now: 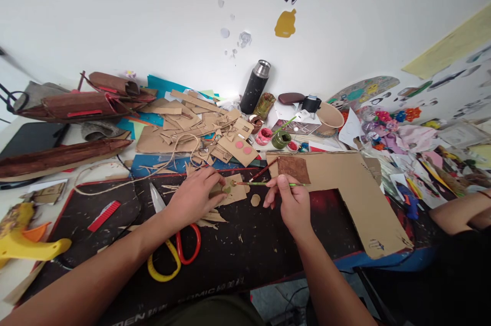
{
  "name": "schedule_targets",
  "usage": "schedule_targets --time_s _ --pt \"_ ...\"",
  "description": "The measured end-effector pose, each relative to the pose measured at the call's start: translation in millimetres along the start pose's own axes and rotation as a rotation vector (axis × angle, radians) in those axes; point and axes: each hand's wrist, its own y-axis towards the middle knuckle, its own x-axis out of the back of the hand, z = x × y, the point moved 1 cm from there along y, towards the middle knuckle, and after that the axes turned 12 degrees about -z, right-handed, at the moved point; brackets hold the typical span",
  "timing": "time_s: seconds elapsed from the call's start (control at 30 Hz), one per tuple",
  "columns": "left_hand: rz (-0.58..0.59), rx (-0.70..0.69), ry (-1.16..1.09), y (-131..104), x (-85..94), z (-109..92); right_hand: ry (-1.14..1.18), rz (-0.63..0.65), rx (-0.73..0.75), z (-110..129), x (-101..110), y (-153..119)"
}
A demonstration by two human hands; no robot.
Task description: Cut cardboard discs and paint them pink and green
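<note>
A thin paintbrush with a green handle is held in my right hand, its tip pointing left over a small cardboard piece. My left hand has its fingers curled at the left edge of that piece, beside a patch of olive-green paint. What those fingertips press or pinch is too small to tell. A small round cardboard disc lies between the hands. Scissors with red and yellow handles rest below my left wrist.
Cardboard scraps are heaped behind my left hand. Open paint jars and a black thermos stand at the back. An L-shaped cardboard sheet lies right, a yellow glue gun left. Another person's arm shows far right.
</note>
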Motion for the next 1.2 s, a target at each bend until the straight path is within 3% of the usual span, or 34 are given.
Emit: schedule_targets --time_s 1.2 --pt "-0.020 0.005 -0.038 1.1 3.2 -0.9 -0.002 0.026 -0.021 1.3 -2.3 -3.5"
